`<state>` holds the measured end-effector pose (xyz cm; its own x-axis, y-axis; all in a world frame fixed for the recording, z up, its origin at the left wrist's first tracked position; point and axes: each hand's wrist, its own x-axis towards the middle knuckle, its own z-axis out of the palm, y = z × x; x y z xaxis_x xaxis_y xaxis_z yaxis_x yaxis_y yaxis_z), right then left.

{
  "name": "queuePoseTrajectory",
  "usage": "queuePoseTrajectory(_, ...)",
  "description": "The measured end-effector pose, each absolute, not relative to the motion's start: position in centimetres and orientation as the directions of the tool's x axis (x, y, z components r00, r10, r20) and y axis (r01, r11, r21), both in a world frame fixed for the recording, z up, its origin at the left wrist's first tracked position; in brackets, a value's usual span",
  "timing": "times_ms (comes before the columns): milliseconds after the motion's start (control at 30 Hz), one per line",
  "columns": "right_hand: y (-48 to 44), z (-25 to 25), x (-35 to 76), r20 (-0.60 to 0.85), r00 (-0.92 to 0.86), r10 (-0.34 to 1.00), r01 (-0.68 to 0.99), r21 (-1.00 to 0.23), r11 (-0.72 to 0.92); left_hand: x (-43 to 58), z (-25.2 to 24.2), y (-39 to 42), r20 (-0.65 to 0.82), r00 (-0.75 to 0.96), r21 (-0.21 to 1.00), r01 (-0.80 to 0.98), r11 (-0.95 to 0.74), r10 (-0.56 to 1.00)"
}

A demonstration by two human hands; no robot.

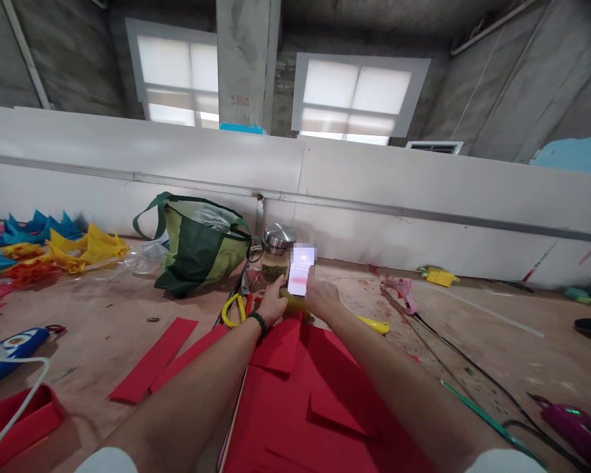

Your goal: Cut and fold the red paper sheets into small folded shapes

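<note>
A smartphone (300, 276) with a lit screen stands tilted upright near the middle. My left hand (272, 303), with a dark bracelet at its wrist, is closed at the phone's lower left edge. My right hand (324, 299) has its index finger stretched out against the right side of the screen and holds nothing. Just below the phone shows a yellowish object (294, 303), partly hidden by my hands. Red sheets (280, 407) lie under my forearms. Yellow-handled scissors (233, 310) rest left of my left hand. Behind the phone is a lidded glass jar (272, 263).
A green bag (197, 249) stands at the back left, with yellow and blue folded shapes (83, 248) beyond it. Red strips (155, 360) lie on the left. A pink glue gun (402, 293) with a black cord is on the right. A white partition (374, 197) borders the table.
</note>
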<state>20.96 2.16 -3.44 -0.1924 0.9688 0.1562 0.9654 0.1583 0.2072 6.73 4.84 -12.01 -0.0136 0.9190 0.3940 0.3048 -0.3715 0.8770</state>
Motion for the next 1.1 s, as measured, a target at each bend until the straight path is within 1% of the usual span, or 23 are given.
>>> queuePoseTrajectory(100,2.2,-3.5,20.1,0.158,-0.216,0.963,0.964,0.19,0.185,6.7,-11.8,4.7,0.402,-0.01,0.874,0.303,-0.38,0.916)
queuePoseTrajectory(300,1.4,-3.7,17.9,0.17,-0.325,0.93,0.941,0.153,0.301,6.6,-11.0,4.5,0.436,0.055,0.856,0.282,-0.433,0.898)
queuePoseTrajectory(433,0.9,-3.7,17.9,0.176,-0.33,0.927,0.94,0.148,0.307,6.5,-11.2,4.6,0.419,0.037,0.866,0.283,-0.412,0.907)
queuePoseTrajectory(633,0.6,-3.7,20.3,0.168,-0.33,0.929,0.938,0.171,0.302,6.5,-11.9,4.8,0.397,-0.008,0.875,0.304,-0.376,0.918)
queuePoseTrajectory(833,2.0,-2.5,24.2,0.222,-0.253,0.942,0.956,0.206,0.208,6.5,-12.1,4.9,0.393,-0.035,0.881,0.302,-0.365,0.919)
queuePoseTrajectory(900,2.4,-2.3,25.0,0.222,-0.269,0.937,0.95,0.219,0.221,6.6,-12.1,4.9,0.394,-0.036,0.882,0.295,-0.366,0.919)
queuePoseTrajectory(1100,3.1,-2.3,25.4,0.171,-0.382,0.908,0.908,0.254,0.334,6.5,-12.3,5.0,0.398,-0.034,0.887,0.269,-0.375,0.917)
